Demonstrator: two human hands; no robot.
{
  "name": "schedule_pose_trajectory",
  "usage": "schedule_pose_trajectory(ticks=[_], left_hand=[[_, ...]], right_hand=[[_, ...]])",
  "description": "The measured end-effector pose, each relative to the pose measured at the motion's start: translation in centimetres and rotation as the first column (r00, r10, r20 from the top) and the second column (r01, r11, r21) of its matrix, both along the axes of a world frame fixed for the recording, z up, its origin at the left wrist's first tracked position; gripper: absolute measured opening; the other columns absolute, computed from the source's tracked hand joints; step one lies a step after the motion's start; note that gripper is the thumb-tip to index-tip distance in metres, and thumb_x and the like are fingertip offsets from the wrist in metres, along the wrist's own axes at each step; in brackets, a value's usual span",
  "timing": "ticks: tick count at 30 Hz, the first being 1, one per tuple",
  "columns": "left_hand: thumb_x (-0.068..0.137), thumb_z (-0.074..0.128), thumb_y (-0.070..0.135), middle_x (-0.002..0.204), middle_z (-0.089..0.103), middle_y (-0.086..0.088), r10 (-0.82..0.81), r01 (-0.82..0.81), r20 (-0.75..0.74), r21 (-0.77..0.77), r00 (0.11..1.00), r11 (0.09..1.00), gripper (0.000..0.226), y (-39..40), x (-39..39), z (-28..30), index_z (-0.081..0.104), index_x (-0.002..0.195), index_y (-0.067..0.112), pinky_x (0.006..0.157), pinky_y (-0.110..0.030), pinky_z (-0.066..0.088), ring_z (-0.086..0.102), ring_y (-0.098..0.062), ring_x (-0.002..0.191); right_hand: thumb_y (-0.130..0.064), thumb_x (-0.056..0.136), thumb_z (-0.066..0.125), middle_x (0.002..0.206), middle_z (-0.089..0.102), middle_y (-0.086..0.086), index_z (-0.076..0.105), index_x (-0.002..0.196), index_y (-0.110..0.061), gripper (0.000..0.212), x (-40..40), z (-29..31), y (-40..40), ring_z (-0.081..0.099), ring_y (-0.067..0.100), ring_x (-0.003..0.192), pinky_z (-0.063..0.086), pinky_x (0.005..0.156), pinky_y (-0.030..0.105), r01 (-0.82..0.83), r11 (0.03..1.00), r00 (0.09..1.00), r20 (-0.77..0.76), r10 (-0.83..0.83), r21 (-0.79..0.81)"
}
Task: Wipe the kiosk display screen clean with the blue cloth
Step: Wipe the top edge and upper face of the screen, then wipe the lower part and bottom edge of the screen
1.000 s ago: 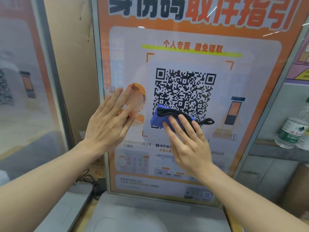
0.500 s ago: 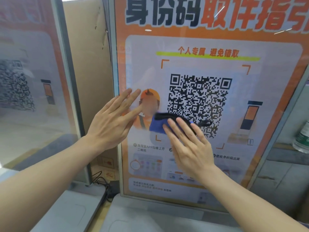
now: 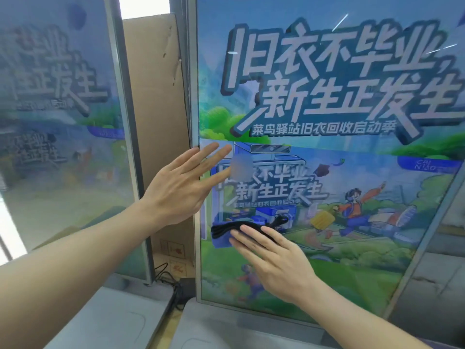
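The kiosk display screen [image 3: 339, 260] stands upright in front of me, showing a blue and green advert with large white characters. A folded blue cloth [image 3: 222, 235] with a black edge lies flat against the lower left part of the glass. My right hand [image 3: 271, 258] presses it there with flat, straight fingers. My left hand [image 3: 181, 190] is spread open at the screen's left frame, its fingertips resting on the glass above the cloth. It holds nothing.
A second screen [image 3: 57, 137] stands at the left, with a brown cardboard sheet [image 3: 161, 122] in the gap between the two. Black cables and an adapter [image 3: 181, 288] lie at the foot of the gap. Grey kiosk bases [image 3: 115, 321] run along the bottom.
The screen image switched from an orange QR-code page to a blue-green advert. My right hand slid the cloth left and lower on the glass. My left hand stayed near the left frame.
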State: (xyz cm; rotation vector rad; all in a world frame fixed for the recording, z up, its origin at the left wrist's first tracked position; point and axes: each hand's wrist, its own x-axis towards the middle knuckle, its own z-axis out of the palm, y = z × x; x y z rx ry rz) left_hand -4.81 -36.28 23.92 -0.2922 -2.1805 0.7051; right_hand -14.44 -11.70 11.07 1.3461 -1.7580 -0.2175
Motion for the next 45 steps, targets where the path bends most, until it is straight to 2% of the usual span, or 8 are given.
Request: schedule_pose_trajectory(ticks=[7,14,20,24,30,37,40,45], left_hand=[[0.104,0.04,0.025,0.161,0.024,-0.005,-0.102,0.101,0.002,-0.132,0.995,0.986,0.051,-1.5,-0.1,2.3,0.031,0.153,0.031,0.12,-0.041,0.024,0.022,-0.023,0.149],[0.107,0.033,0.036,0.163,0.019,-0.002,-0.104,0.115,0.066,-0.176,0.992,0.978,0.047,-2.2,-0.6,3.3,0.027,0.154,0.035,0.121,-0.041,0.023,0.017,-0.021,0.151],[0.106,0.04,0.03,0.162,0.021,-0.005,-0.126,0.134,0.062,-0.142,0.99,0.981,0.047,-2.1,-0.3,3.0,0.033,0.152,0.032,0.122,-0.042,0.02,0.018,-0.024,0.15],[0.1,0.048,0.019,0.162,0.023,-0.008,-0.14,0.142,0.035,-0.086,0.99,0.986,0.053,-1.4,-0.1,2.2,0.037,0.151,0.028,0.122,-0.043,0.02,0.018,-0.027,0.15],[0.099,0.05,0.021,0.162,0.022,-0.009,-0.11,0.109,-0.028,-0.039,0.994,0.993,0.057,-0.6,-0.6,0.5,0.034,0.153,0.027,0.122,-0.045,0.019,0.017,-0.029,0.15],[0.099,0.049,0.017,0.16,0.027,-0.012,-0.102,0.111,-0.112,0.07,0.988,0.991,0.053,1.2,-1.2,-1.0,0.039,0.15,0.025,0.119,-0.049,0.024,0.021,-0.033,0.149],[0.101,0.047,0.017,0.161,0.024,-0.012,-0.073,0.088,-0.123,0.114,0.99,0.99,0.057,1.8,-1.2,-1.6,0.031,0.153,0.029,0.12,-0.049,0.022,0.019,-0.033,0.149],[0.099,0.046,0.017,0.16,0.025,-0.011,-0.058,0.086,-0.139,0.2,0.989,0.976,0.057,2.8,-1.1,-2.7,0.032,0.153,0.027,0.118,-0.048,0.025,0.019,-0.033,0.149]], right_hand=[[-0.018,0.094,0.045,0.161,0.03,-0.001,0.038,0.152,-0.016,0.058,0.7,2.9,-2.5,0.023,0.018,0.15,0.014,0.123,0.038,0.027,0.988,0.999,0.036,-0.022,-0.153],[-0.022,0.091,0.054,0.162,0.026,-0.002,0.037,0.153,-0.017,0.064,2.3,1.8,-5.5,0.017,0.016,0.151,0.012,0.123,0.038,0.04,0.994,0.994,0.108,-0.029,-0.098],[-0.027,0.086,0.058,0.159,0.032,-0.004,0.043,0.15,-0.019,0.066,2.4,-0.8,-4.0,0.024,0.013,0.149,0.016,0.121,0.036,0.019,0.996,0.996,0.088,-0.026,0.088],[-0.027,0.078,0.076,0.16,0.032,-0.001,0.041,0.15,-0.013,0.081,1.4,-0.8,-1.7,0.026,0.016,0.149,0.018,0.121,0.037,0.053,0.999,0.994,0.098,-0.054,0.009],[-0.015,0.088,0.059,0.161,0.028,0.002,0.038,0.152,-0.013,0.068,2.1,0.7,-3.9,0.023,0.019,0.15,0.013,0.124,0.039,0.084,0.971,0.99,0.128,-0.056,-0.222],[-0.017,0.088,0.045,0.159,0.034,-0.001,0.045,0.148,-0.013,0.061,3.3,-3.4,-5.3,0.027,0.017,0.148,0.02,0.12,0.037,-0.012,1.0,0.991,0.136,0.011,0.007],[-0.019,0.085,0.056,0.158,0.035,-0.002,0.047,0.147,-0.014,0.063,2.7,-5.4,-2.8,0.03,0.015,0.147,0.026,0.117,0.036,-0.009,0.994,0.99,0.139,-0.007,0.113],[-0.01,0.086,0.053,0.159,0.033,-0.003,0.044,0.149,-0.014,0.064,1.1,-5.2,2.1,0.027,0.014,0.148,0.02,0.121,0.035,0.042,0.999,0.99,0.138,-0.042,0.008]])
